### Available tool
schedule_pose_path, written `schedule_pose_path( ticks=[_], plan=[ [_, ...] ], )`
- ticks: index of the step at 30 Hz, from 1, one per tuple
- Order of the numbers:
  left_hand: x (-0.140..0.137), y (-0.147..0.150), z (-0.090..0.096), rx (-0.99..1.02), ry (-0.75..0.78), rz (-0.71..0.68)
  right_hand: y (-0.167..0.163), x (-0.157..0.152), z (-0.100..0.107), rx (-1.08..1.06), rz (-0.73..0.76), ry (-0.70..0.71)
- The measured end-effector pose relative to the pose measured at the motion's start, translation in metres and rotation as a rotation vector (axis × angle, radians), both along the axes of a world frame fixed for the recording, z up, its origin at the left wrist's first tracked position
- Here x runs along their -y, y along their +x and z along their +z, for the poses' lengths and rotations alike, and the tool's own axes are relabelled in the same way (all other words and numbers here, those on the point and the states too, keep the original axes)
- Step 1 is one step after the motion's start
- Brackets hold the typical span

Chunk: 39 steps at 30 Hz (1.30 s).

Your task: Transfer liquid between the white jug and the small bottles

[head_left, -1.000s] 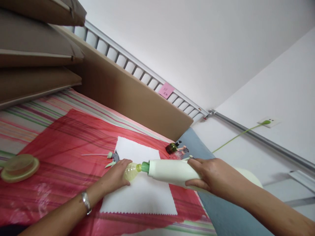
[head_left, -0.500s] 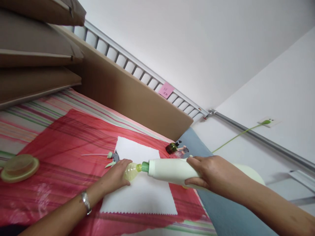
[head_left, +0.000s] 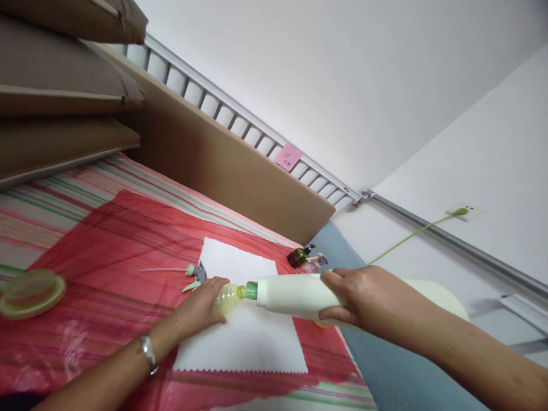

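Observation:
My left hand [head_left: 209,302] is closed around a clear bottle [head_left: 228,299] with a yellowish tint, its neck pointing right. My right hand [head_left: 357,297] grips a large pale green bottle [head_left: 291,294], tipped on its side. The large bottle's green spout [head_left: 252,290] meets the mouth of the small bottle; whether liquid flows between them I cannot make out. Close by my left hand lies a grey and green spray head [head_left: 197,275] with a thin tube. Beneath both hands spreads a white cloth [head_left: 265,342] with zigzag edges.
Red plastic sheeting [head_left: 128,251] covers the striped fabric. A yellowish round lid [head_left: 32,292] lies at left. Dark green [head_left: 297,258] and clear pump bottles [head_left: 313,264] stand beyond the cloth. Brown cushions [head_left: 64,68] are stacked upper left, beside a brown board [head_left: 222,165].
The large bottle in my right hand appears tilted very slightly more, its far end a little lower right. My left hand stays on the small bottle.

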<state>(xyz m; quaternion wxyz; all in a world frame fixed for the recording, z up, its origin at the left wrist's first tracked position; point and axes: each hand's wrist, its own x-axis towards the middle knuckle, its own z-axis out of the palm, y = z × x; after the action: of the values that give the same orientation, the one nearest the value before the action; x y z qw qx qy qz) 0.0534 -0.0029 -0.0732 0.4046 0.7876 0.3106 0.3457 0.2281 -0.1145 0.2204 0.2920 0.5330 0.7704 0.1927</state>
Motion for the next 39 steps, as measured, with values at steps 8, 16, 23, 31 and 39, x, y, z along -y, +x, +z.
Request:
schedule_pose_path(
  ticks=[8,16,23,31,39],
  plan=[
    [0.001,-0.002,0.004,0.002,-0.012,-0.004,-0.005,-0.002,0.003,-0.038,0.021,0.002],
    [0.001,-0.001,0.001,0.026,0.002,-0.004,-0.021,-0.007,0.006,0.012,-0.001,-0.009],
    [0.002,-0.003,0.007,0.006,-0.012,-0.009,-0.038,-0.009,0.008,0.071,-0.036,-0.010],
    [0.000,-0.001,0.003,0.020,-0.023,-0.002,-0.048,-0.009,0.009,0.086,-0.038,-0.021],
    [0.000,-0.001,-0.001,0.035,-0.014,0.004,-0.056,-0.012,0.010,0.096,-0.030,-0.023]
  ],
)
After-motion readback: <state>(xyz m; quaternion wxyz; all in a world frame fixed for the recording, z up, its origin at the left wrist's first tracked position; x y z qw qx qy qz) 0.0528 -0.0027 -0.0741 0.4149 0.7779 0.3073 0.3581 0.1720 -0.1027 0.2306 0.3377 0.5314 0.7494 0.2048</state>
